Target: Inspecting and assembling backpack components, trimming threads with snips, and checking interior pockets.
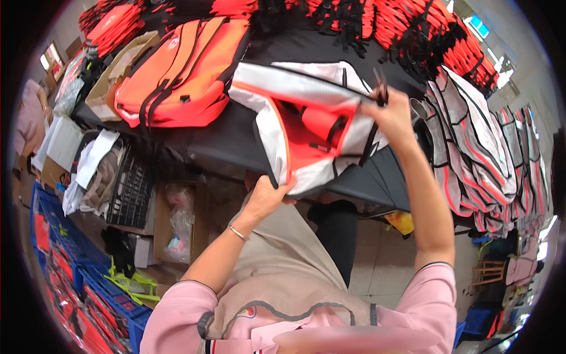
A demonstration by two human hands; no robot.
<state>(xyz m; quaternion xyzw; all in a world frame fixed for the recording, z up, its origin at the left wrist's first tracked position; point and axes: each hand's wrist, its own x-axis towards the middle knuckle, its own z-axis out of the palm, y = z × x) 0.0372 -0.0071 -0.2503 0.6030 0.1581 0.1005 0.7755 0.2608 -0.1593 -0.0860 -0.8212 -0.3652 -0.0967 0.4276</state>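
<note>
In front of me a white-and-grey bag [306, 76] with a red-orange lining is spread open over the black table. My left hand [265, 199] is closed on its near left edge, thumb on top. At the bag's right side my right hand [394, 117] is closed, with what look like small dark-handled scissors [382, 91] sticking up from it. The fingers of that hand also pinch the bag's rim. Inside the opening shows a red rolled part [324, 123] with a black end. Motion blurs the right hand a little.
An orange backpack [183, 76] lies at the left on the black table [227, 147]. Stacks of red-orange pieces [407, 26] line the far side. Grey-white bags [471, 147] pile up at the right. A black crate [127, 189] and a cardboard box [203, 221] stand at the lower left.
</note>
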